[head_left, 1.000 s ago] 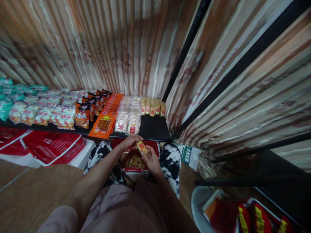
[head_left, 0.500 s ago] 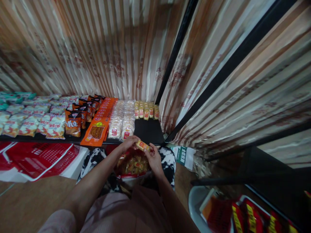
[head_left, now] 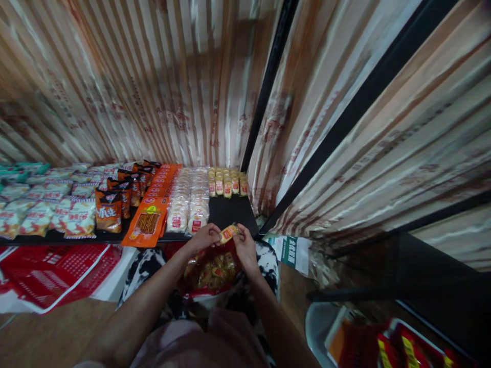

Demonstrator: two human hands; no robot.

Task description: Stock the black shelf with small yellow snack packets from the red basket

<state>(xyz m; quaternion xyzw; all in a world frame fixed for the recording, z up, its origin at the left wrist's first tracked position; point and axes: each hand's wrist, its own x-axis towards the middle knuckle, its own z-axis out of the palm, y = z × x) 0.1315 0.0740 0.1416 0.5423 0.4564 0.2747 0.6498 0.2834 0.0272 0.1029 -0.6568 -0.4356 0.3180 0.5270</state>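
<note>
A small yellow wrapped snack packet [head_left: 229,234] with a red-and-white label is held up between my two hands, just in front of the shelf edge. My right hand [head_left: 246,249] pinches its right end. My left hand [head_left: 205,239] is closed at the left end, fingertips against the wrapper. Below, between my knees, a red-rimmed container [head_left: 209,294] holds several similar yellow packets [head_left: 215,271]. More yellow packets [head_left: 227,184] stand in rows at the back right of the black shelf [head_left: 232,210].
Left along the shelf are white round packaged snacks [head_left: 178,204], flat orange packs [head_left: 148,217], orange-brown bags [head_left: 109,210] and white bags [head_left: 80,217]. A red basket [head_left: 72,271] lies below left. Black posts [head_left: 268,92] rise before striped sheeting. Red packages [head_left: 395,347] sit lower right.
The packet has turned in my hands, its right end now tilted up. My left fingers have shifted to its left tip. The whole view has moved slightly, with the shelf lower in it.
</note>
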